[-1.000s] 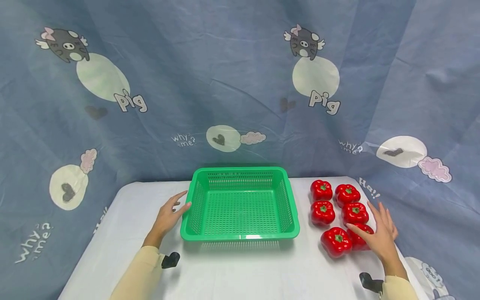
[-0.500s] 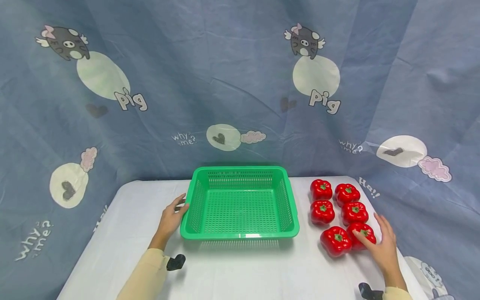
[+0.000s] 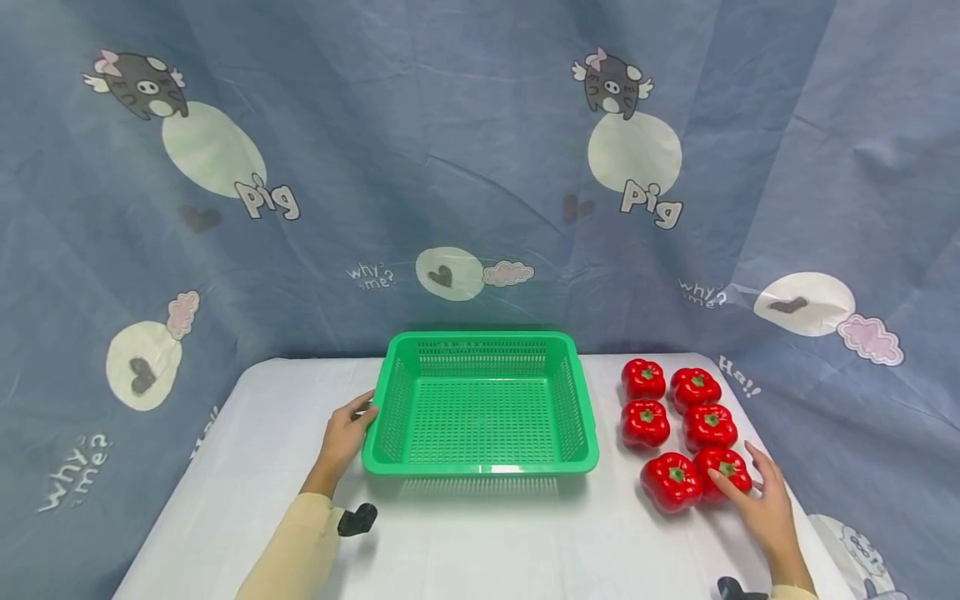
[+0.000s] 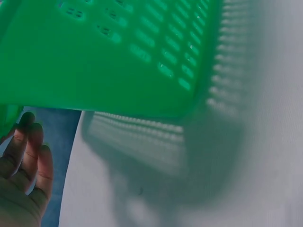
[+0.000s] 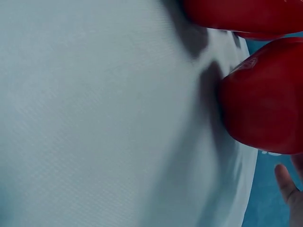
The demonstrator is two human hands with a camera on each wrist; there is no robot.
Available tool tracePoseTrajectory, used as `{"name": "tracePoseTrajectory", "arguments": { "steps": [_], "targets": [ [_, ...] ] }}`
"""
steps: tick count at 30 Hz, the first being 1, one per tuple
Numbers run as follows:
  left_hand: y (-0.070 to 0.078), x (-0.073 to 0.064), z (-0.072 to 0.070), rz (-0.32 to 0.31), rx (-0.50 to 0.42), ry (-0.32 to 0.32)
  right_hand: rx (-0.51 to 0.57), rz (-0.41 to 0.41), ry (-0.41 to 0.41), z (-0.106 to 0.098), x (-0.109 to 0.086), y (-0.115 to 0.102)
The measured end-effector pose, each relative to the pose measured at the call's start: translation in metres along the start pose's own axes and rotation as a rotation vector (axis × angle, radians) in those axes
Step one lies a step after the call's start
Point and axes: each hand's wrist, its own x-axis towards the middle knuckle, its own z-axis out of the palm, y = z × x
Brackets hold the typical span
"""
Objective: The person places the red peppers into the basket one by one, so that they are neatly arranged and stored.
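My left hand (image 3: 347, 432) is at the left rim of a green plastic basket (image 3: 480, 469), its thumb tip and fingertips right at the edge. In the left wrist view its fingers (image 4: 35, 151) extend loosely up toward the rim. On the right, my right hand (image 3: 768, 504) surrounds the front right red bell pepper (image 3: 723, 471), thumb over its near side and fingers spread along its right. A gap shows between palm and pepper. The right wrist view has that pepper (image 5: 265, 97) large, with fingers (image 5: 285, 182) partly visible below it.
Several more red bell peppers (image 3: 672, 483) stand in two rows right of the basket, close together. A white cloth (image 3: 480, 542) covers the table. Directly behind the table hangs a blue printed curtain (image 3: 480, 167).
My right hand has come down and toward me around the front right pepper, with its fingers drawn nearer. My left hand has shifted slightly, its fingers closer to the basket rim.
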Motion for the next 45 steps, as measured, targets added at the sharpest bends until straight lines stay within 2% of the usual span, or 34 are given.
{"name": "tracePoseTrajectory", "arguments": {
  "steps": [7,15,21,24,30,40,45],
  "targets": [
    [0.0009,0.0007,0.0001,-0.042,-0.037,-0.012,0.005,0.060,-0.027,0.0040,-0.0037,0.0019],
    [0.0005,0.0008,0.0019,-0.056,-0.094,-0.009,0.016,0.045,-0.024,0.0082,-0.0081,0.0075],
    [-0.0006,0.0006,0.0016,-0.074,-0.141,-0.018,0.026,0.087,-0.092,0.0081,-0.0076,0.0078],
    [-0.0005,0.0009,0.0018,-0.069,-0.175,-0.026,-0.003,0.075,-0.106,0.0070,-0.0079,0.0093],
    [0.0022,0.0007,0.0010,-0.089,-0.219,-0.031,-0.048,0.002,-0.099,0.0049,-0.0093,0.0092],
    [0.0029,0.0036,-0.0004,-0.131,-0.242,-0.036,0.090,0.108,-0.059,0.0063,-0.0062,0.0084],
    [0.0018,0.0036,-0.0006,-0.132,-0.270,-0.043,0.080,0.126,-0.055,0.0062,-0.0082,0.0093]
  ]
}}
